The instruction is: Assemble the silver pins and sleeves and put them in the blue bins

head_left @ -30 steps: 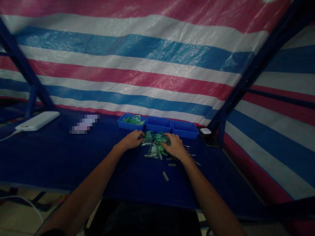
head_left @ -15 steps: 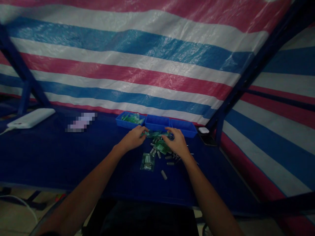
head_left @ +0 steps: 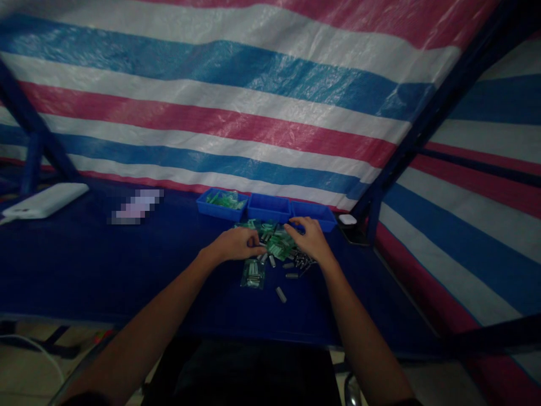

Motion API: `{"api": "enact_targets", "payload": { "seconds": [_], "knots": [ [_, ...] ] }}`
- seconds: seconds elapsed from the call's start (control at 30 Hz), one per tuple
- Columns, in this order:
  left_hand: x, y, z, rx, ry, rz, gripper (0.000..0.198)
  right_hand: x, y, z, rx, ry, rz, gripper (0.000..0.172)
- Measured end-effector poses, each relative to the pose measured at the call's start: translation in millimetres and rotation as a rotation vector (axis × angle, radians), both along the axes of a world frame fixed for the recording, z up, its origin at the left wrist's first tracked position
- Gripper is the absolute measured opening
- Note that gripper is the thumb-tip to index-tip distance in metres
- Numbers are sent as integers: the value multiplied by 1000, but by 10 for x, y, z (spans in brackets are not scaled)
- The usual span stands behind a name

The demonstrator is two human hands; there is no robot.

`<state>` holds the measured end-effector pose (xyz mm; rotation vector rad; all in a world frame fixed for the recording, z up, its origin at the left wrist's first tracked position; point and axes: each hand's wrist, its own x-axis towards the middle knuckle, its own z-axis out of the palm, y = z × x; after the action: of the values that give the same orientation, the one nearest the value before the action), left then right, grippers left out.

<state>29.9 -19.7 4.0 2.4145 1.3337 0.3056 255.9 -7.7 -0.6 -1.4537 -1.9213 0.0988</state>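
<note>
A heap of small green-printed clear bags (head_left: 274, 239) and loose little metal cylinders (head_left: 280, 294) lies on the dark blue table (head_left: 127, 265). My left hand (head_left: 234, 245) rests on the heap's left edge with its fingers curled down among the cylinders. On the heap's right side my right hand (head_left: 310, 239) lies with fingers bent over the bags. What either hand grips is hidden. One filled bag (head_left: 252, 273) lies apart, just in front of my left hand.
Three blue trays (head_left: 270, 207) stand in a row behind the heap; the left one holds green bags. A white power bank (head_left: 44, 201) lies far left, a small white case (head_left: 347, 219) at the right. A striped tarpaulin and blue frame posts close in the back and right.
Both hands came down from holding a bag up between them onto the heap. My left hand slid right and nearer. The view has shifted slightly.
</note>
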Motion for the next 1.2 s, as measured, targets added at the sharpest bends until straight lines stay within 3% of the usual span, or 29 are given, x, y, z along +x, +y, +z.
{"api": "enact_targets", "payload": {
  "seconds": [0.13,0.27,0.37,0.5,0.63,0.73,0.83,0.97,1.1,1.2],
  "knots": [
    [-70,-5,45,-265,80,-154,36,-26,-16,-1,-8,-30,23,32],
    [-72,9,103,-235,-19,-140,26,-80,-43,17,5,2,56,29],
    [-59,33,149,-98,-244,-41,19,-143,-61,31,-44,135,96,28],
    [21,15,155,256,-563,91,10,-273,-111,66,-298,505,192,41],
    [159,-67,88,451,-685,7,5,-367,-155,94,-489,823,259,47],
    [223,-105,37,527,-673,-76,4,-370,-142,81,-479,978,291,34],
    [240,-102,6,557,-597,-111,8,-350,-110,53,-397,986,287,25],
    [239,-58,-10,419,-614,26,26,-351,-130,50,-76,772,195,16],
    [230,-2,0,-64,-862,217,49,-390,-233,87,219,330,202,13],
    [219,22,4,-308,-994,254,42,-433,-281,71,285,187,226,23]
  ]
}}
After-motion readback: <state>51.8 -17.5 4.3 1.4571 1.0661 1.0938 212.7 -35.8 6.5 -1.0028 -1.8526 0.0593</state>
